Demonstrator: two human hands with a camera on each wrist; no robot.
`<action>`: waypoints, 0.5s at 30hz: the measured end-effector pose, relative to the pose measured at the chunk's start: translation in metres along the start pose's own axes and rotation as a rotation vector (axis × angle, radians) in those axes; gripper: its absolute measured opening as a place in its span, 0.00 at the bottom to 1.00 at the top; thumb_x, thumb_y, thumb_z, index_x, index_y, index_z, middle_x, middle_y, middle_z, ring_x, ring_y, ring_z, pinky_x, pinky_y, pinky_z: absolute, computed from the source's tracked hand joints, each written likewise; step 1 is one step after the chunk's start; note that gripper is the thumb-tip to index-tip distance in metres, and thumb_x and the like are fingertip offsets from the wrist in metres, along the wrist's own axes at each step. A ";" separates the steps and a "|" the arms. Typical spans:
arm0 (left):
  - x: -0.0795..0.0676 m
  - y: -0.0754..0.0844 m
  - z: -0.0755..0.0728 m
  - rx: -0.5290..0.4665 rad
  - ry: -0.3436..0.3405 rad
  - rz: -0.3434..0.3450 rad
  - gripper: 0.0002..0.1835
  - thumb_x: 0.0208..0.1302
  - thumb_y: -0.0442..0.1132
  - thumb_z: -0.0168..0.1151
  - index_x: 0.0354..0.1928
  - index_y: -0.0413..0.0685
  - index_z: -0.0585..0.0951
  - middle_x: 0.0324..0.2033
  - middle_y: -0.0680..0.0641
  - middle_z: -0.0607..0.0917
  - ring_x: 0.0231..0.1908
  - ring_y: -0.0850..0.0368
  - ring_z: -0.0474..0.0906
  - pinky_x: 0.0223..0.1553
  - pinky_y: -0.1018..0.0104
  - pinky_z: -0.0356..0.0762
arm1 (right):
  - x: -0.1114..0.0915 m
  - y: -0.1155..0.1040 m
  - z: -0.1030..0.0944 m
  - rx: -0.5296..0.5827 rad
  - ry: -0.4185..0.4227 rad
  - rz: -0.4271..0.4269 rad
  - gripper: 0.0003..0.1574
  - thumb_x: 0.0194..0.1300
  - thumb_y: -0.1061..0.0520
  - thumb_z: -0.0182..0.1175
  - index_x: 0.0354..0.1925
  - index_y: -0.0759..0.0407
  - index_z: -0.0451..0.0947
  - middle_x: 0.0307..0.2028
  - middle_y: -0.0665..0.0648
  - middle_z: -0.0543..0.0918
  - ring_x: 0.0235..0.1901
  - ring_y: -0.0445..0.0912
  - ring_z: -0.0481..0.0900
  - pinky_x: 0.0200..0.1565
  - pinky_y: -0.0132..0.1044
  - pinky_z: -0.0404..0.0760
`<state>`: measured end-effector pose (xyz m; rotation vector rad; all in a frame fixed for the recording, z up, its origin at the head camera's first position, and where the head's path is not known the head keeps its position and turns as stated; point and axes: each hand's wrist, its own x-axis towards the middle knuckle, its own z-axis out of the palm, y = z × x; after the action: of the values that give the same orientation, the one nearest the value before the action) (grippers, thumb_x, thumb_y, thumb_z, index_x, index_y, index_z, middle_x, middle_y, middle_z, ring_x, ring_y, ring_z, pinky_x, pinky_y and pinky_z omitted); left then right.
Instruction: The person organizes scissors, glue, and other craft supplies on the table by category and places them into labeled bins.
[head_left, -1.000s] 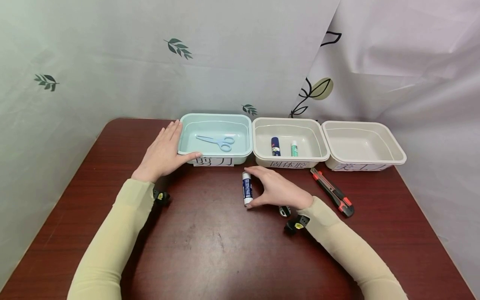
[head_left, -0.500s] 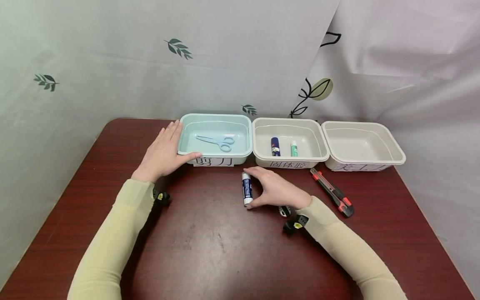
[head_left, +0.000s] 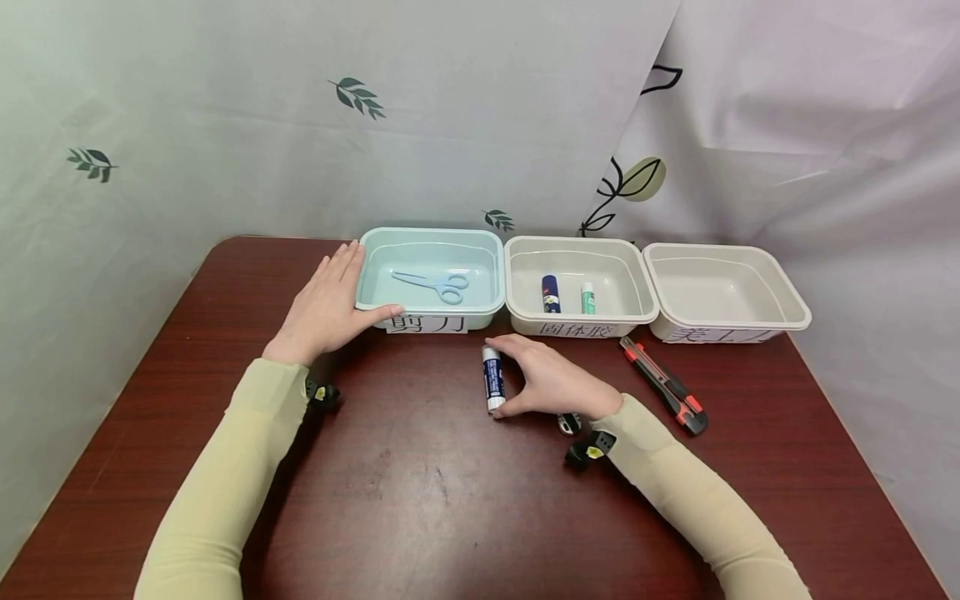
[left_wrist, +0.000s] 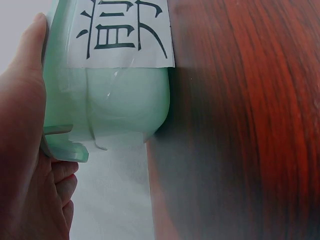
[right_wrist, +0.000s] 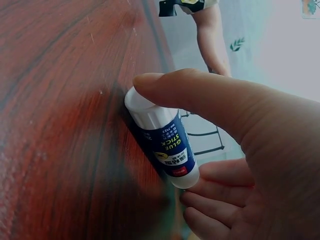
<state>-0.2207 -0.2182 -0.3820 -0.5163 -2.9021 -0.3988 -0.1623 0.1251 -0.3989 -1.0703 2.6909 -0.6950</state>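
My right hand (head_left: 551, 377) pinches a blue and white glue stick (head_left: 493, 379) end to end. In the right wrist view, the thumb is on one white end of the glue stick (right_wrist: 172, 150) and the fingers are at the other, close over the tabletop. At the left, my left hand (head_left: 322, 304) rests against the corner of a light blue bin (head_left: 491, 312), thumb along its front rim and fingers straight along its side. Light blue scissors (head_left: 442, 287) lie inside that bin. The left wrist view shows the hand (left_wrist: 25, 125) beside the bin's labelled front.
A beige bin (head_left: 517, 321) in the middle holds a dark blue glue stick (head_left: 551, 293) and a green one (head_left: 588, 297). Another beige bin (head_left: 795, 321) stands right. A red and black utility knife (head_left: 665, 386) lies before it. A small black-and-white object (head_left: 569, 424) is partly behind my right wrist.
My right hand and the glue stick have shifted very slightly left. My left hand stays in place on the blue bin.
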 end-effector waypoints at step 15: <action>0.000 0.000 0.000 -0.001 -0.002 -0.002 0.61 0.52 0.77 0.47 0.72 0.38 0.43 0.71 0.40 0.46 0.70 0.49 0.39 0.68 0.55 0.35 | -0.003 -0.001 -0.002 0.026 0.035 0.002 0.61 0.38 0.41 0.75 0.67 0.60 0.62 0.61 0.52 0.67 0.58 0.40 0.65 0.60 0.35 0.64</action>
<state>-0.2203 -0.2181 -0.3818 -0.5145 -2.9045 -0.4009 -0.1605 0.1276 -0.3965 -1.0588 2.7038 -0.7526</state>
